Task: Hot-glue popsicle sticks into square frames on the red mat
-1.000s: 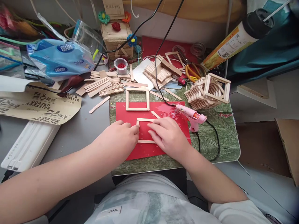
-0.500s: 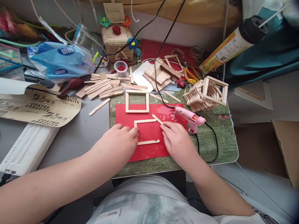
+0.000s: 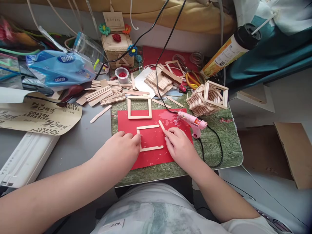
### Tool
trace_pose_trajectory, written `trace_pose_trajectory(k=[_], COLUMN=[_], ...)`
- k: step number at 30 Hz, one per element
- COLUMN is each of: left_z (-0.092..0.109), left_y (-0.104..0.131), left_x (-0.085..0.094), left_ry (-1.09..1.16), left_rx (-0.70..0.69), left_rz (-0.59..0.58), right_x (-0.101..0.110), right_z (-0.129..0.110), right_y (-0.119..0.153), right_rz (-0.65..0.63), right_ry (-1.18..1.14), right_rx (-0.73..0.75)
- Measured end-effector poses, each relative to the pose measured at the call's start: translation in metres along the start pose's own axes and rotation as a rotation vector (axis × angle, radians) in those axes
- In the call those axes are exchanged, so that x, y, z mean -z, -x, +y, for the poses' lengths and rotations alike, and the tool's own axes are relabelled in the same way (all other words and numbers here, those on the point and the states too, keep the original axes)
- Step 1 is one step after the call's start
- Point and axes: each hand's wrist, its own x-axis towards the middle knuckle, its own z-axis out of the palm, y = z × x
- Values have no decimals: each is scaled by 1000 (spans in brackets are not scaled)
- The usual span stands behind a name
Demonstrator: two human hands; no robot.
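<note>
Green wood-grain patterning covers your desk [image 3: 229, 146], on which a red rectangular sheet [image 3: 153, 159] lies flat beneath your work. Centred on the sheet is a three-sided frame [image 3: 148, 127] of pale wooden craft sticks, its open side facing right. Your left hand [image 3: 125, 148] rests at the frame's left side, its fingers [image 3: 137, 139] closed in a pinch on the upright stick and partly hiding it. Your right hand [image 3: 182, 148] holds a single pale stick [image 3: 161, 125] by its lower end, thumb and fingers [image 3: 168, 134] closed together; the stick slants up and left, its tip just beside the free end of the frame's upper stick. Whether the two touch cannot be told.

Above, a closed four-sided frame [image 3: 139, 117] of similar sticks overlaps the sheet's upper edge. To the right, note the pink glue gun [image 3: 192, 121] on its side and, beyond it, a latticed stick structure [image 3: 207, 97]. Bundled pale craft sticks [image 3: 159, 79] lie farther back, near a white paper piece [image 3: 143, 81].
</note>
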Motion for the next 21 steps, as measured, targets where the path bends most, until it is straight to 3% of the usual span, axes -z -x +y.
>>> trace_pose_trajectory(k=[10,15,21], left_z=[0,-4,-7], left_y=[-1,-4,-6], left_x=[-5,-14,-15], left_ry=[10,26,40], left_rx=[-5,2,8], left_rz=[72,174,257], right_x=[3,7,4], right_z=[-9,5,19], right_y=[2,5,14], right_rz=[-5,61,-12], right_ry=[-79,-37,95], right_rx=[21,111,261])
